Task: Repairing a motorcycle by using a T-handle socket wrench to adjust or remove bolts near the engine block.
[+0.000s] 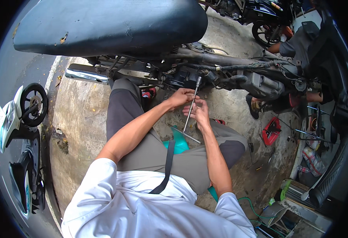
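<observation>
A T-handle socket wrench (187,122) slants from the exposed engine (184,77) of a motorcycle back toward my lap. Its socket end meets the engine side, and the crossbar is nearest me. My left hand (180,98) is closed, with its fingertips pinching the upper shaft near the socket. Just below it, my right hand (199,114) has its fingers curled about the same shaft. Whatever the socket sits on is hidden.
The motorcycle's dark seat (114,27) spans the upper left. A red tool case (271,130) and loose tools lie on the concrete at right. Another person's foot (254,106) is behind the motorcycle. A white motorcycle (13,111) stands at left.
</observation>
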{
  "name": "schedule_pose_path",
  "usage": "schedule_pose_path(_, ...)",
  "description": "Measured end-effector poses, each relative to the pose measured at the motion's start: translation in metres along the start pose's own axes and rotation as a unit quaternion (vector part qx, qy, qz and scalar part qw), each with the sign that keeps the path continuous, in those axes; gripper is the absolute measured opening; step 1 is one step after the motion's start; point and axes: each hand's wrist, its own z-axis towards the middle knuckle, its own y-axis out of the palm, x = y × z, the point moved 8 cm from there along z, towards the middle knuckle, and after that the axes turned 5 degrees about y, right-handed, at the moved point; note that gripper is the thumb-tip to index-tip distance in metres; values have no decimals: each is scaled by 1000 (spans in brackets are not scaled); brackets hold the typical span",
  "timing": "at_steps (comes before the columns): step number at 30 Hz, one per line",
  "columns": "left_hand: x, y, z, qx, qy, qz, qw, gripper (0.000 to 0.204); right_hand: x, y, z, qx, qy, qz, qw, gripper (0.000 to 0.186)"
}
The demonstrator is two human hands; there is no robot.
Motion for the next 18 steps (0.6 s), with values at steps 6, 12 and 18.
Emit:
schedule_pose_path(6,2,-19,-3,88,10,54,995,27,-1,15,-4,-24,-9,15,1000,29)
schedule_pose_path(12,3,-11,-5,79,-32,86,993,20,0,7,-1,-5,-21,-37,999,34)
schedule_pose_path(18,10,-1,-3,30,0,202,979,26,1,-7,1,32,5,-18,999,19)
